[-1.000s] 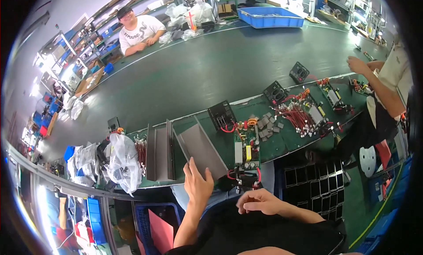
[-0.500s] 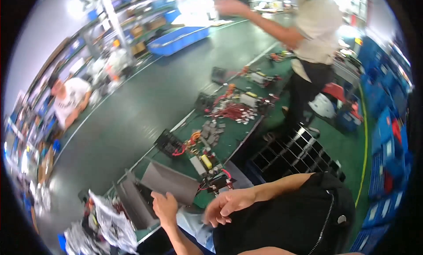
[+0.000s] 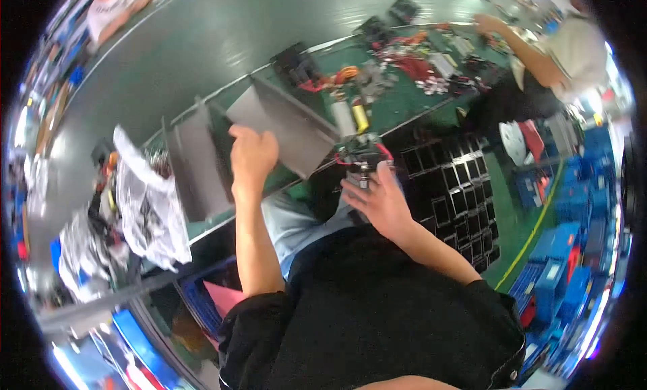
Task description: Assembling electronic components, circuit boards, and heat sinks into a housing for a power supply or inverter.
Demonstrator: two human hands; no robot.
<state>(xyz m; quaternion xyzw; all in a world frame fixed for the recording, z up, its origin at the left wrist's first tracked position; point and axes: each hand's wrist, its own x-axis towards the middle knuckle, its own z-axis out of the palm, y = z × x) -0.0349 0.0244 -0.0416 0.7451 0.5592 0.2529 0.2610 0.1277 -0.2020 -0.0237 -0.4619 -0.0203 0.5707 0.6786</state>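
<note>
Beside the near table edge, my left hand [image 3: 255, 157] is closed over the left edge of an angled grey metal cover [image 3: 286, 127]; its fingertips are partly hidden. A second grey metal cover [image 3: 195, 157] stands to its left. My right hand [image 3: 385, 205] is open, thumb and fingers apart, at the near end of a circuit board assembly [image 3: 360, 151]. This board carries a yellow part, a silver block and a red wire. Whether the right fingers touch its metal terminals cannot be told. A black fan-like unit [image 3: 296, 65] lies beyond, joined by red wires.
White plastic bags [image 3: 145, 211] bulge at the left table edge. Farther right lie more boards and a heap of red wires [image 3: 412, 67]. A co-worker [image 3: 573, 60] reaches over the table there. Below the edge stands a black gridded rack [image 3: 461, 201]; blue bins [image 3: 559, 248] line the right.
The view has tilted down and turned. My right hand has moved from in front of my body up to the board's near end and spread its fingers. The left stays by the cover.
</note>
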